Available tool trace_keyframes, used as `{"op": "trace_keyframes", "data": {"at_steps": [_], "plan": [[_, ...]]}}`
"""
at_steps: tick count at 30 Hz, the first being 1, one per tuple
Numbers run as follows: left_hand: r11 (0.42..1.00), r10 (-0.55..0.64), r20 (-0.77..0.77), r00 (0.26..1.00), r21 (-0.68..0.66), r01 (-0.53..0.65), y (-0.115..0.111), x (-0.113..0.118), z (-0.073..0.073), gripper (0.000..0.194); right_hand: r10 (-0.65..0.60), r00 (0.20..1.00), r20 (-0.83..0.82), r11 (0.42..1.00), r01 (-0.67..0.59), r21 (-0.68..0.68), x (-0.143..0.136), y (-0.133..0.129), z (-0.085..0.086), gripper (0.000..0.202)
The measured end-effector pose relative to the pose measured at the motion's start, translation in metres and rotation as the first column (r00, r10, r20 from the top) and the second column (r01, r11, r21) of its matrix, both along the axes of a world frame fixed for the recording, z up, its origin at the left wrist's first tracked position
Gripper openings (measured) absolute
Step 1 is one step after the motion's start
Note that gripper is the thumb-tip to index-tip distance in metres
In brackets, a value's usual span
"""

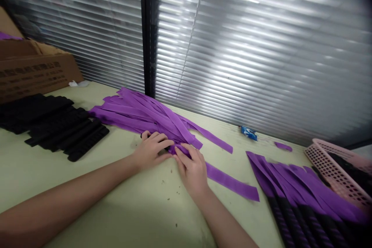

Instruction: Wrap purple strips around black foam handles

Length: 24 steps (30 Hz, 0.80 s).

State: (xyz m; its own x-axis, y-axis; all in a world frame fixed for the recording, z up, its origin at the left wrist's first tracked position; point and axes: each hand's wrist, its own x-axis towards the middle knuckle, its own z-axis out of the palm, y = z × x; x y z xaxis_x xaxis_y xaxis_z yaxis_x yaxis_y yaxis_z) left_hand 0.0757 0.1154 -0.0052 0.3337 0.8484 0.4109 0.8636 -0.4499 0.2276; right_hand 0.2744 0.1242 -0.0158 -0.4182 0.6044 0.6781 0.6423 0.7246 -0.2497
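Note:
My left hand [151, 149] is closed around a dark, mostly hidden piece; a bit of black shows at its fingertips. My right hand [192, 166] touches my left at the fingertips and pinches a purple strip [232, 184] against that piece. The strip's free end trails to the right, flat on the table. Just behind both hands lies a loose pile of purple strips [145, 110], overlapping one another. Left of my left hand, several black ridged bars [87, 139] lie side by side.
Several black bars wound with purple [293, 221], their purple tails [302, 186] loose, lie at the right. Beyond them stand a pink perforated basket [325, 159] and a small blue packet [249, 133]. A cardboard box [37, 71] sits back left. Window blinds [247, 46] border the table.

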Motion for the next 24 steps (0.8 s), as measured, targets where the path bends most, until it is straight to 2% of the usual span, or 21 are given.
{"op": "trace_keyframes", "data": {"at_steps": [7, 15, 24], "plan": [[0.999, 0.024, -0.012, 1.000, 0.040, -0.023, 0.0003, 0.0012, -0.0027, 0.024, 0.024, 0.999, -0.042, 1.000, -0.025, -0.006, 0.0004, 0.0012, 0.0008, 0.022], [0.995, 0.045, -0.017, 0.999, 0.089, -0.043, 0.0003, 0.0040, -0.0030, 0.031, 0.041, 0.998, -0.038, 0.999, -0.041, 0.005, 0.0004, 0.0021, 0.0001, 0.022], [0.993, 0.047, -0.017, 0.999, 0.110, -0.045, 0.0002, 0.0045, -0.0039, 0.030, 0.058, 0.996, -0.065, 0.998, -0.059, -0.014, 0.0005, 0.0019, -0.0001, 0.021]]}}
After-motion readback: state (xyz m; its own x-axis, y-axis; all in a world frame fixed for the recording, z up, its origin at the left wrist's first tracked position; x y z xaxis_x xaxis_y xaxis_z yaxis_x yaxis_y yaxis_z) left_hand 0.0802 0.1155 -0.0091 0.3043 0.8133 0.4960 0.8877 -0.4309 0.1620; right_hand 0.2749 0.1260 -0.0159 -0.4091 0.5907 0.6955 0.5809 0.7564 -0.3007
